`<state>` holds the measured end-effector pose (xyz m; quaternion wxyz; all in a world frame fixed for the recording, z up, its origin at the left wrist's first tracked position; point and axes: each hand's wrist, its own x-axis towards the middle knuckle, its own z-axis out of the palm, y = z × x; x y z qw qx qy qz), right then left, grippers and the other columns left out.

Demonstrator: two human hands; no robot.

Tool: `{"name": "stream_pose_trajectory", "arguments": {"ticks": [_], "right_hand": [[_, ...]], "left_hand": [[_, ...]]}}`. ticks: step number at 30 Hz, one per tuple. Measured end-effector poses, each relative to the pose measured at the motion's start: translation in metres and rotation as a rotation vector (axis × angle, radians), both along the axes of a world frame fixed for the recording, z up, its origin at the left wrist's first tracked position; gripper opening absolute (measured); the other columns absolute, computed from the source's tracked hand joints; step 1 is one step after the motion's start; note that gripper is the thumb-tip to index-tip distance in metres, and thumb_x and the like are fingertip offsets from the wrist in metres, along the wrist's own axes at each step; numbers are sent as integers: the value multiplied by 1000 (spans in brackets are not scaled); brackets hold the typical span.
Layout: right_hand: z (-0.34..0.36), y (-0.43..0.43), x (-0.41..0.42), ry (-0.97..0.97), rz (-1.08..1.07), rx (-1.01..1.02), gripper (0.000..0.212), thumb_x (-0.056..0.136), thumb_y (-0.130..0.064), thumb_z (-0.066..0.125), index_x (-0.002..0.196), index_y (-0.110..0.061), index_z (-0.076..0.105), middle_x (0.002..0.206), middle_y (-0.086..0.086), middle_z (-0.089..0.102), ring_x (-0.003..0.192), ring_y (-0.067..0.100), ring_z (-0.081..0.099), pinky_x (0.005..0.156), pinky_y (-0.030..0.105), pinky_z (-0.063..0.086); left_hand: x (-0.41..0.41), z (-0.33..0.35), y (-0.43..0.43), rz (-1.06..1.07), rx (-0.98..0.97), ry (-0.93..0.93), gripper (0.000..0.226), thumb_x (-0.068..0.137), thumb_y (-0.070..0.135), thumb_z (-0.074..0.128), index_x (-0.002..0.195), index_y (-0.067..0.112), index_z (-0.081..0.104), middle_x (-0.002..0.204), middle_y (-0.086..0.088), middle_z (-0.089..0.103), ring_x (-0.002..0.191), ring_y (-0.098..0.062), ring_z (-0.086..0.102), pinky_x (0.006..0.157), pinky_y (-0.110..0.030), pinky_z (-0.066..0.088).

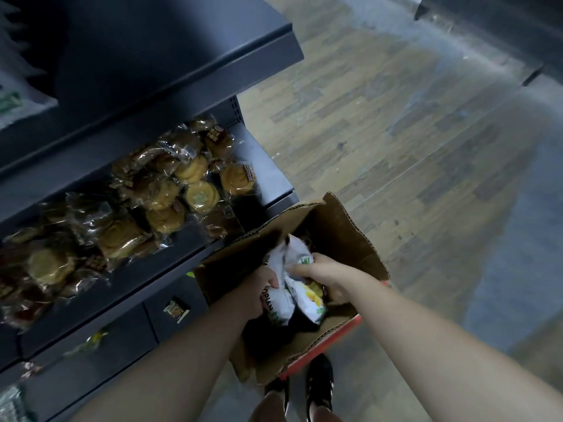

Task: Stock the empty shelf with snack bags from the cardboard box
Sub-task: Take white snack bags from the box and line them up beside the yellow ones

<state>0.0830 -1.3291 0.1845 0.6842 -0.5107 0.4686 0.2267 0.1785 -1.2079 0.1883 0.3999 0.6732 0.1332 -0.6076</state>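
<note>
Far left: top shelf [170, 56] was mostly bare dark metal, with one white packet [18, 95] at its left edge. Probably the shelf to fill, so stocking looked barely started. The tier below was packed with wrapped pastries [170, 190]; not part of this job. The bottom section held a few small loose packets [175, 310].

Centre: left hand [259, 287] was down in the cardboard box [350, 239], fingers curled round the left side of the white snack bags [300, 254]. Right hand [316, 272] was clamped over the same bunch from the right, fingers wrapped on the crumpled film. At least two bags were held, all of them inside the box, none lifted clear.

The box sat flaps open beside the shelf unit on a red base [329, 342], with the person's shoes [320, 382] just below it. How many bags remained underneath couldn't be told; the interior was dark.

Status: pick in hand, nothing from this grab placed. Left to do: lift, carry left and up, set on the shelf, repeat.
</note>
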Motion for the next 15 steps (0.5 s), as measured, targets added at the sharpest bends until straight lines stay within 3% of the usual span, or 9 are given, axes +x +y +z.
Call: {"name": "stream_pose_trajectory", "arguments": {"ticks": [2,4,6,8,10,12,15], "right_hand": [[13,0,-6,-55,-29,-16,63,75,-43,78,126,-15,56,122,8,65,112,27,63,100,46,49],[28,-3,-11,-120,-106,-38,43,79,-45,74,111,-18,66,107,4,73,92,17,71,82,37,58],[42,-8,-18,-159,-136,-66,29,82,-44,72,101,-22,70,89,-7,76,75,3,71,61,23,56],[55,-12,-22,-207,-146,-59,34,83,-44,72,108,-22,71,98,-9,75,89,8,70,78,26,54],[70,-14,-23,-227,-113,-43,32,80,-50,72,106,-30,68,113,-11,65,104,11,59,99,33,41],[85,-17,-24,-233,-92,-37,33,76,-55,72,103,-36,65,120,-12,57,111,13,51,106,37,34],[104,-19,-22,-289,-104,-4,56,72,-55,76,119,-26,67,136,-7,55,126,21,50,114,46,32]], "left_hand": [[0,19,0,-81,-105,10,3,80,2,50,79,3,53,81,-12,55,68,-24,58,66,-29,54],[2,36,1,-132,-252,-19,12,80,6,53,89,6,61,88,-10,63,77,-21,64,78,-35,56],[3,49,6,-142,-443,41,33,86,12,52,115,1,62,109,-18,66,101,-31,65,93,-42,51],[1,62,8,-164,-540,53,40,96,23,47,131,4,53,128,-21,58,118,-36,56,103,-48,43],[-1,79,6,-170,-536,-63,43,97,34,49,132,9,53,132,-17,57,123,-33,54,108,-49,37],[-3,94,5,-150,-502,-207,46,92,41,55,130,15,56,130,-9,60,121,-27,57,109,-47,38],[-9,117,5,-105,-445,-405,64,78,58,61,132,24,54,138,2,53,126,-20,50,111,-43,35]]}}
